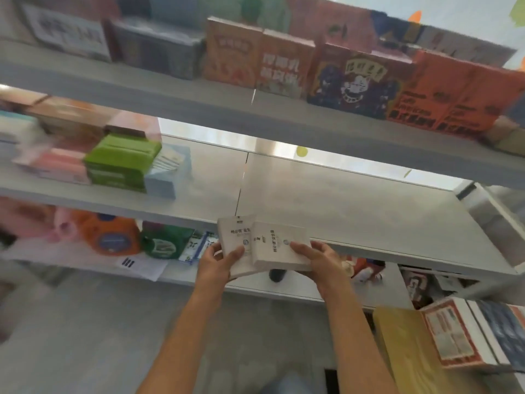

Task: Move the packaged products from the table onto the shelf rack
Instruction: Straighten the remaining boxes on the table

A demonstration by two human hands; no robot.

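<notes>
Both hands are up at the front lip of the middle shelf [355,200]. The left hand [218,263] grips one white pack [234,240], thumb curled over its face and fingers tucked behind it. The right hand [315,258] grips a second white pack [279,245] the same way, thumb on top and fingers under. The two packs sit side by side and overlap a bit, with the right one lying over the edge of the left one. They're right at the shelf's front edge, partly over it, and I can't tell whether they're actually resting on the board.

Room-wise, the stretch of middle shelf straight ahead and off to the right is bare grey board, running to the end panel on the far right. To the left on that same shelf there's a green box [119,163] next to a pale blue pack [167,172], well apart from the hands. The top shelf [170,89] hangs overhead with a row of orange and red boxes [284,64] standing along it.

The packs themselves are flat, rectangular, off-white soft wrap, with small dark printed text and a little round logo on each. The print is too blurry to read properly.
</notes>
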